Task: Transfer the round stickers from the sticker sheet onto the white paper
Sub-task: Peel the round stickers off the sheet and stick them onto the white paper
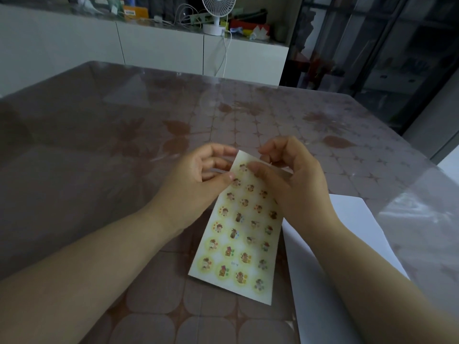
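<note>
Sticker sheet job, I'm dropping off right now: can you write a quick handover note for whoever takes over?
Left hand: pinches the sticker sheet by its top left edge.
Right hand: thumb and curled fingers pinch at the sheet's top, by a top-row sticker; whether one has lifted cannot be told.
White paper: flat on the table, just right of the sheet, partly under the right forearm.
Done: no sticker shows on the visible part of the paper.
Left: peel the round stickers and press them onto the paper.
</note>
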Demonstrator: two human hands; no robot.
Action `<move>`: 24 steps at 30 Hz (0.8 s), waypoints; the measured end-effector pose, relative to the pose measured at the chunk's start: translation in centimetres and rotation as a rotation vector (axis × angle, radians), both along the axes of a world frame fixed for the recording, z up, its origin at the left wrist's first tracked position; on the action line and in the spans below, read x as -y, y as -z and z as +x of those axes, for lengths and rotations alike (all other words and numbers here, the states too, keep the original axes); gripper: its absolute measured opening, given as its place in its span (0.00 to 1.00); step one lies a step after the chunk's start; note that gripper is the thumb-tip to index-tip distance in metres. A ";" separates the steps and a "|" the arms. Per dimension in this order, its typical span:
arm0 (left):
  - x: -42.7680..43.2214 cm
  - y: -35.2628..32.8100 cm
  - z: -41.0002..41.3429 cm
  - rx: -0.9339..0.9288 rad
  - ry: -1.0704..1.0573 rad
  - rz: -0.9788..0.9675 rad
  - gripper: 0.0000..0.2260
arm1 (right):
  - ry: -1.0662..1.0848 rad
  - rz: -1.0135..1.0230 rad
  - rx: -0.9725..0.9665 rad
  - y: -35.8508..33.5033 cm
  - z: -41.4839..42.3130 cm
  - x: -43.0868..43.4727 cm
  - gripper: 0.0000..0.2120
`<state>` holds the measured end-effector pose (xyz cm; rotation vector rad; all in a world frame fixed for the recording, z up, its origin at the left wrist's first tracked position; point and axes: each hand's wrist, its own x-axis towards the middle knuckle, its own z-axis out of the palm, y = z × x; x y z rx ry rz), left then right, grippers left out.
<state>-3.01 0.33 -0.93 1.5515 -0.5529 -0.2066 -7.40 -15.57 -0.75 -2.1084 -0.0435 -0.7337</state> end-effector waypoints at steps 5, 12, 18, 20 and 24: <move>0.1 -0.1 -0.3 -0.118 0.033 -0.014 0.06 | -0.060 0.090 0.007 -0.2 0.0 0.1 0.12; 0.2 -0.1 -0.3 -0.063 0.035 -0.017 0.10 | 0.023 -0.275 0.130 0.1 -0.2 -0.3 0.03; 0.2 -0.1 -0.5 0.020 0.035 -0.024 0.09 | 0.135 -0.342 0.207 0.2 -0.2 -0.5 0.08; 0.2 -0.2 -0.6 0.091 0.008 -0.015 0.09 | 0.135 -0.338 0.240 0.1 -0.3 -0.7 0.08; 0.1 -0.4 -0.6 0.158 -0.024 0.012 0.08 | 0.136 -0.344 0.280 -0.1 -0.5 -0.9 0.06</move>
